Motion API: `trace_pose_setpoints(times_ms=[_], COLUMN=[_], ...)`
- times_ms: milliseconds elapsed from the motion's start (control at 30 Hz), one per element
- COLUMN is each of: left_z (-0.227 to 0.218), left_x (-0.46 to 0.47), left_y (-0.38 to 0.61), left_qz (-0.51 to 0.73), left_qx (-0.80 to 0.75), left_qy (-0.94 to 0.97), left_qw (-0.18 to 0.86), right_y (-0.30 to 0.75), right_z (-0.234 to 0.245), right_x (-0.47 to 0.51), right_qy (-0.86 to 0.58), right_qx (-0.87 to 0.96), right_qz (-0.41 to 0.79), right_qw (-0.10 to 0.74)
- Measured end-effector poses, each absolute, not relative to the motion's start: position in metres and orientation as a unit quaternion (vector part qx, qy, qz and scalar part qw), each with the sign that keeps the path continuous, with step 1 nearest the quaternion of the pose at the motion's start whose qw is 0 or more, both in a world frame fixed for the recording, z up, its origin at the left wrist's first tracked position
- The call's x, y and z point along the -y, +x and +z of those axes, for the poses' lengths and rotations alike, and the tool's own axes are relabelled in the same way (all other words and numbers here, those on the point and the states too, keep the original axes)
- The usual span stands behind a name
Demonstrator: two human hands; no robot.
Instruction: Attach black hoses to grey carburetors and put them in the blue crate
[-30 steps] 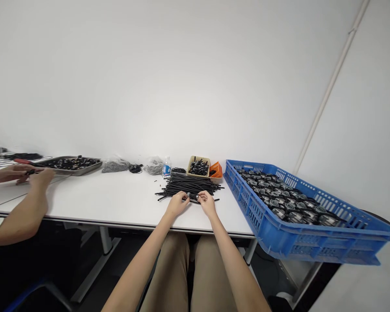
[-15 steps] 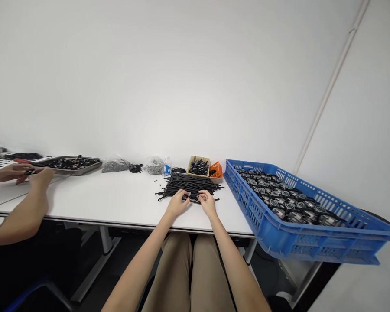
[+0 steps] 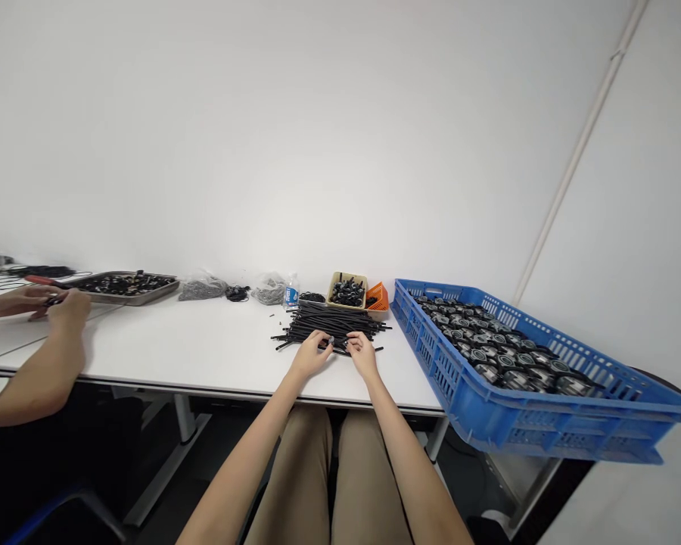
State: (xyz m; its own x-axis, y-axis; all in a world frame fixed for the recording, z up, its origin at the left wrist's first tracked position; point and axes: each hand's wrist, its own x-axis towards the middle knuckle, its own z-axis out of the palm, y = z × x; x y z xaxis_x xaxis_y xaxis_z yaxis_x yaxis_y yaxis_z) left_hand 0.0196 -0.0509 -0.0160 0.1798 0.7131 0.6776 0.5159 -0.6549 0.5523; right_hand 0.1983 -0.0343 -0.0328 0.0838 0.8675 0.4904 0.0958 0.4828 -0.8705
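A pile of thin black rods or tubes (image 3: pixel 329 319) lies on the white table in front of me. At its near edge, my left hand (image 3: pixel 312 353) is closed, pinching a small grey piece (image 3: pixel 331 340) between thumb and fingers. Just to the right, my right hand (image 3: pixel 363 353) is also closed, its fingertips pressed together near the same spot. Whatever sits in the right fingertips is too small to name. A short gap separates the two hands, and both rest low over the nearest rods.
A blue crate (image 3: pixel 431 344) full of black-and-clear round parts stands at right. Behind the pile are a cream basket (image 3: pixel 330 297), an orange basket (image 3: pixel 379 294) and a bottle (image 3: pixel 291 291). Plastic bags (image 3: pixel 201 288) and a metal tray (image 3: pixel 147 300) lie left, beside a co-worker's hands (image 3: pixel 71 306).
My hands stay almost in place, the grey piece in the left fingers shifting slightly. At the far left, the co-worker's near hand has moved a little to the left.
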Motion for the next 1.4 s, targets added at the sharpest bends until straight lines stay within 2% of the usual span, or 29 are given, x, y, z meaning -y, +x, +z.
trace_pose_setpoints(times_ms=[1400], left_z=[-0.0161], left_x=[0.0503], left_y=[0.0182], left_qz=[0.541], left_qx=[-0.364], left_qy=[0.751], left_qw=[0.102], right_y=[0.197], right_z=[-0.0365], right_x=[0.0297], right_qy=[-0.405], right_qx=[0.609], right_qz=[0.293], right_qw=[0.615])
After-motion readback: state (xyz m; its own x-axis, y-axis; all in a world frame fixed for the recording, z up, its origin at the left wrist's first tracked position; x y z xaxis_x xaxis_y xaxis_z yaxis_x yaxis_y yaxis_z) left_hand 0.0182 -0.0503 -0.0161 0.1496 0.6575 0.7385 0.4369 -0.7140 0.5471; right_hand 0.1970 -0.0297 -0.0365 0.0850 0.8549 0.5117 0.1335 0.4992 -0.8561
